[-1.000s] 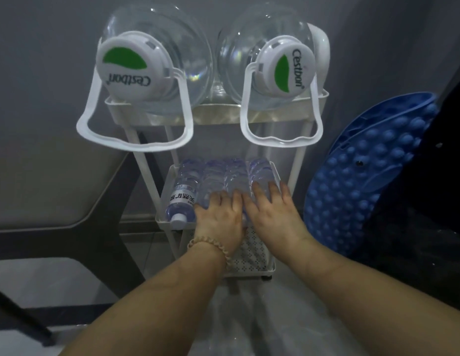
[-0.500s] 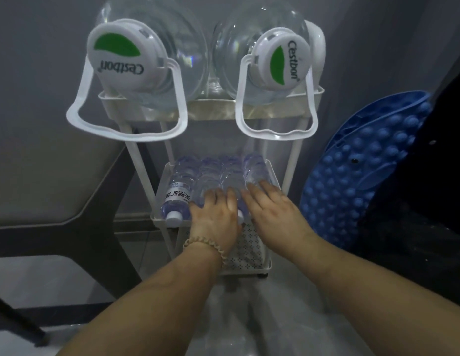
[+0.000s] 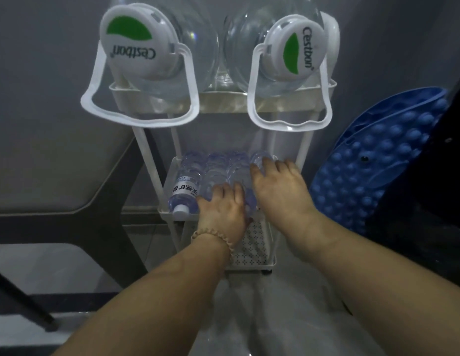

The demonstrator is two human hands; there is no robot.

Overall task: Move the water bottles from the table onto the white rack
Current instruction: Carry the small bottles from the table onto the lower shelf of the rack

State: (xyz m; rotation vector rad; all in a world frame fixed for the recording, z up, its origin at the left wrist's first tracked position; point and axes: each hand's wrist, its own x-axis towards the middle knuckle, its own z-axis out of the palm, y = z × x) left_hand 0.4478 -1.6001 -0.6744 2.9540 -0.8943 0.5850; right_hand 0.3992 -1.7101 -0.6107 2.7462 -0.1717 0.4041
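1. Position: the water bottles [image 3: 216,176] lie on their sides in a row on the middle shelf [image 3: 164,210] of the white rack [image 3: 143,147], caps toward 6 o'clock.
2. Hands: the left hand [image 3: 221,209] rests on the row's near end, its fingers [image 3: 235,194] bent loosely over the bottles. The right hand [image 3: 277,187] lies at 3 o'clock of it on the rightmost bottle, fingers [image 3: 284,167] nearly straight and spread. Neither looks closed round a bottle.
3. Risk: the bottles are round and packed side by side. An uneven push could roll one over its neighbour or drive a cap past the low front rim at 6 o'clock.
4. Risk: the rack is narrow, with two large jugs [image 3: 172,47] on the top shelf at 12 o'clock. A hard shove at mid-height could rock it.
5. Risk: the jug handles hang over the work area, and a rising wrist could catch one.
6. Hidden: both hands cover the near ends of the middle and right bottles, so the count and whether they sit flat cannot be told.
7. Cut off: the tabletop [image 3: 44,150] at 9 o'clock runs out of frame, so any bottles left there are unseen.
8. Unclear: low light blurs the clear bottles together, and only one label [image 3: 185,190] is legible.
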